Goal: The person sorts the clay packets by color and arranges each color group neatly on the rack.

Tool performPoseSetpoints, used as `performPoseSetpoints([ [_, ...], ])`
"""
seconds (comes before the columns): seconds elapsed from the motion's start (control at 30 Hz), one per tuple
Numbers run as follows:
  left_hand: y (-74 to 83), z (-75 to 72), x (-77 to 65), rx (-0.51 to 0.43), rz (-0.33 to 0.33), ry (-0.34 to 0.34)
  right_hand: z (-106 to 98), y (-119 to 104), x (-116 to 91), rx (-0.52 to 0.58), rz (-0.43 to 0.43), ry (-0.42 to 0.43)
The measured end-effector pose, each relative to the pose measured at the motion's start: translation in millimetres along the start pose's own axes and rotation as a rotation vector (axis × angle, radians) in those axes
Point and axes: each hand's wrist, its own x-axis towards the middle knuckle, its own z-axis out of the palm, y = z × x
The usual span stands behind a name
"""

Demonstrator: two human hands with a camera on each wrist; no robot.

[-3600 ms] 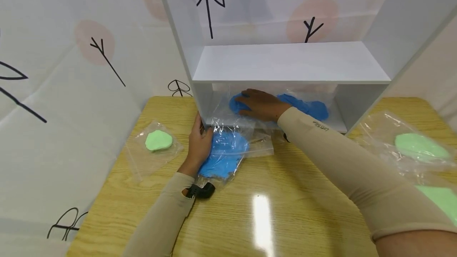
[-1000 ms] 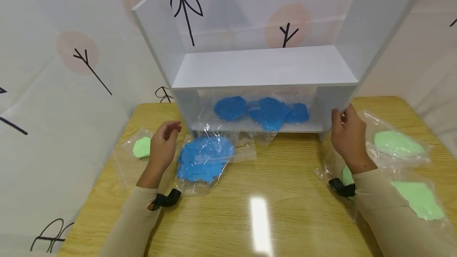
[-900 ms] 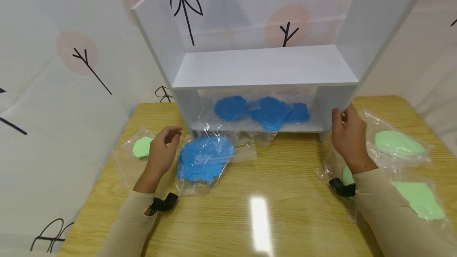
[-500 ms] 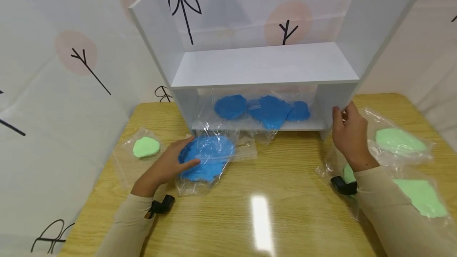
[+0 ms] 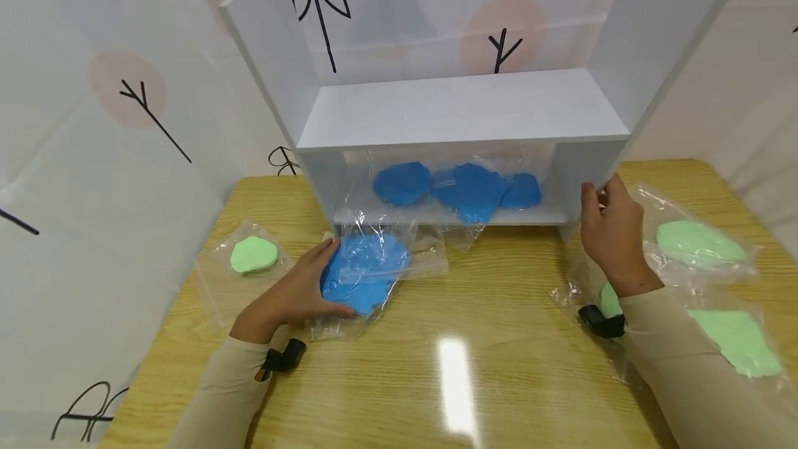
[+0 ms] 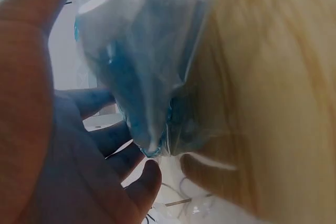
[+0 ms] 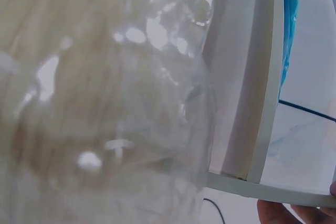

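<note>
fingers [image 5: 325, 249] of left hand [image 5: 296, 295], spread wide, are touching a blue bag [image 5: 369, 267], middle left; right hand [image 5: 614, 234] is pinching a white shelf [image 5: 464, 109], middle right.

The shelf unit [image 5: 461, 109] stands on the table [image 5: 374, 393] at upper centre, the backdrop [image 5: 37, 54] behind it. In its lower compartment — three bagged lumps [image 5: 402, 184] side by side. Before its left end lies a front bag [image 5: 380, 258], the left hand [image 5: 299, 289] at that bag's left edge; farther left, a side bag [image 5: 254, 255]. The right hand [image 5: 614, 234] is on the unit's right panel, and right of it lie more bags [image 5: 701, 244]
</note>
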Motion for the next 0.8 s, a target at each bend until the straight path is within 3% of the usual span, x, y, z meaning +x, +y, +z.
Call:
performPoseSetpoints([
  [0.33,0.4,0.5,0.4,0.071,0.064,0.041,-0.4,1.9,1.0,-0.014,0.018,0.013],
  [0.8,9.5,-4.7,-4.3,0.155,0.053,0.089,0.8,1.4,0.5,-0.013,0.013,0.006],
])
